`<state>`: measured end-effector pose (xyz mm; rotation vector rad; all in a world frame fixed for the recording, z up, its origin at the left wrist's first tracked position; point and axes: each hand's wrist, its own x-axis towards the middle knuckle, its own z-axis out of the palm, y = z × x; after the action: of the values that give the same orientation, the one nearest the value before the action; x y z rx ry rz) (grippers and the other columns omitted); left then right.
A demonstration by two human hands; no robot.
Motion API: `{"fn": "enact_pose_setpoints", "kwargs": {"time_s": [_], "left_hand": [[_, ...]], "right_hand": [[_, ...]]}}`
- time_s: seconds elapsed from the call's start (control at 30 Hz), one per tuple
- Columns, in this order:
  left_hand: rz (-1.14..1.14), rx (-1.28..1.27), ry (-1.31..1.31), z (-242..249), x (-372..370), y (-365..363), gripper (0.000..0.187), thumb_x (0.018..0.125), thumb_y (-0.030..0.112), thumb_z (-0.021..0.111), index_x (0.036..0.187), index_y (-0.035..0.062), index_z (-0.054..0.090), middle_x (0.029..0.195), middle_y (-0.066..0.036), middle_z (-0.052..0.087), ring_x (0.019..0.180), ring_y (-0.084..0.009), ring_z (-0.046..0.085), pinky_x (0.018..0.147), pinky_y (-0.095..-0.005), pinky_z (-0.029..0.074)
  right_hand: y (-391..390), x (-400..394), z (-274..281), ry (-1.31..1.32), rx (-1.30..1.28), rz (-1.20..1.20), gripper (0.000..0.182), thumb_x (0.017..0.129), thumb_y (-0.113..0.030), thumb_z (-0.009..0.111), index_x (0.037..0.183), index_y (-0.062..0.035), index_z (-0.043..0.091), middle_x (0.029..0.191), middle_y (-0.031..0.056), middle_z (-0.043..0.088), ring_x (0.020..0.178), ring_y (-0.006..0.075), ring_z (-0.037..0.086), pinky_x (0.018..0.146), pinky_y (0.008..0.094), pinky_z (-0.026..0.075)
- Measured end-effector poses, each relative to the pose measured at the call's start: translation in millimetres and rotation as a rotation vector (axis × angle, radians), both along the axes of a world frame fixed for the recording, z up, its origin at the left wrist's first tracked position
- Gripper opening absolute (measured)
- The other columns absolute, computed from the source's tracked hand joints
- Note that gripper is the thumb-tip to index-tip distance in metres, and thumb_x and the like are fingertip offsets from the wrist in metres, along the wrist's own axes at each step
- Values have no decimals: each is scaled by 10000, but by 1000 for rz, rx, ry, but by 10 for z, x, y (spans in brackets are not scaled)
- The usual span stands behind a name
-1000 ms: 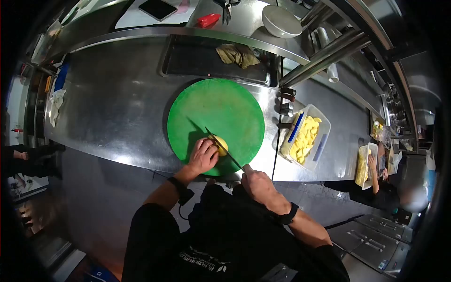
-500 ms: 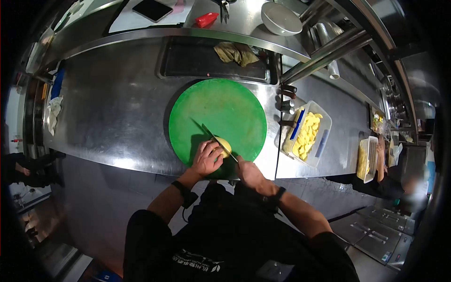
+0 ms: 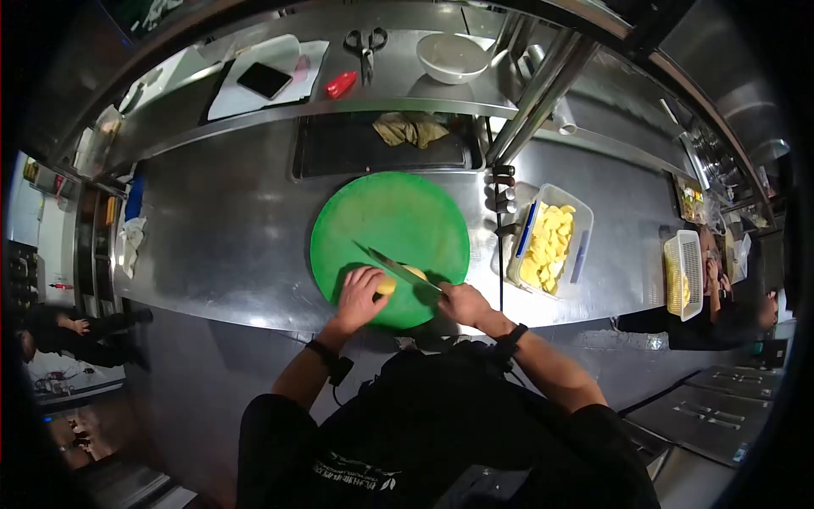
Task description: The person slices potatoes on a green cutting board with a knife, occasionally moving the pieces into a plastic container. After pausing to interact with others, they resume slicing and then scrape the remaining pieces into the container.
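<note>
A round green cutting board (image 3: pixel 381 204) lies in front of me on the steel counter. My left hand (image 3: pixel 359 299) is closed around a yellow peeled potato piece (image 3: pixel 387 286) near the board's front edge. In my right hand (image 3: pixel 465 304) is the handle of a kitchen knife (image 3: pixel 390 264), its blade pointing up and left over the board. On the far side of the blade another potato piece (image 3: pixel 415 272) shows, apart from the first and partly covered by the knife.
A clear plastic container (image 3: pixel 583 222) of cut potato stands to the right, beside several upright knife handles (image 3: pixel 505 195). Behind the board is a black tray (image 3: pixel 331 153) with a crumpled cloth (image 3: pixel 409 130). The shelf above holds scissors (image 3: pixel 366 53), a bowl (image 3: pixel 453 58) and a phone (image 3: pixel 264 80). A co-worker's hands are by a white basket (image 3: pixel 683 276).
The potato has gone from one whole under the blade to two separated pieces. My left hand has shifted left with one piece, and the knife has moved right of it. The view has tilted upward.
</note>
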<state>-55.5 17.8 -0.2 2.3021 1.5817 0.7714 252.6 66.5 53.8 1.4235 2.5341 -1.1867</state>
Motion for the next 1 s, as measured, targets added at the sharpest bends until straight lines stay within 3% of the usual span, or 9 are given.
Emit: {"fn": "enact_pose_setpoints", "kwargs": {"time_s": [0.17,0.23,0.27,0.33,0.4,0.5,0.77,0.9,1.0], "left_hand": [[553,-232,-307,40,-99,509,504,883,371,821,1222,42,645,979,-280,737,950,-503,707,822,-590,555],[524,-405,-208,-171,-368,782,500,864,367,832,1239,72,683,1067,-253,735,1045,-494,686,907,-577,546],[463,-280,-74,-56,-314,842,507,851,359,838,1249,81,693,1111,-239,723,1086,-480,665,949,-566,531],[338,-36,191,260,-124,873,525,827,344,852,1269,98,712,1201,-211,698,1167,-453,624,1033,-545,501],[14,-204,89,404,288,878,553,799,329,866,1280,101,717,1291,-160,629,1257,-398,537,1111,-512,443],[-317,-382,13,538,930,605,528,822,313,859,1287,112,710,1277,-138,595,1272,-376,521,1096,-479,457],[186,-304,207,40,706,537,380,901,242,774,1230,73,690,1271,-157,569,1205,-380,511,1064,-487,456],[335,43,220,208,401,357,478,881,322,795,1233,37,644,1257,-163,555,1223,-383,509,1055,-492,436],[439,-138,157,445,330,115,561,856,379,824,1270,53,633,1326,-169,546,1254,-396,518,1049,-508,438]], "right_hand": [[109,448,439,-206,77,139,284,992,-278,630,1194,-77,634,903,232,740,875,432,730,776,539,575],[60,581,566,-238,98,211,330,998,-236,605,1294,-92,623,908,228,743,878,421,734,778,532,578],[44,630,471,-259,139,239,507,980,-157,571,1481,-84,532,920,213,754,875,404,743,765,511,586],[0,644,434,-268,188,295,621,960,-113,556,1568,-69,441,1004,209,757,881,392,748,767,496,594],[-26,677,248,-224,294,350,715,937,-80,557,1626,-47,370,1163,200,734,886,369,751,768,472,607],[-46,590,233,-226,289,405,734,937,-66,553,1642,-57,350,1237,198,705,907,353,753,771,464,611],[-213,717,423,-205,215,391,580,963,-154,571,1540,-126,515,962,203,753,827,388,745,731,509,595],[-357,1198,553,-179,130,357,416,990,-185,579,1397,-105,614,854,201,749,800,394,745,705,511,594],[-509,1573,406,27,203,183,444,916,-304,743,1303,-102,666,881,197,746,818,412,725,716,505,586]]}}
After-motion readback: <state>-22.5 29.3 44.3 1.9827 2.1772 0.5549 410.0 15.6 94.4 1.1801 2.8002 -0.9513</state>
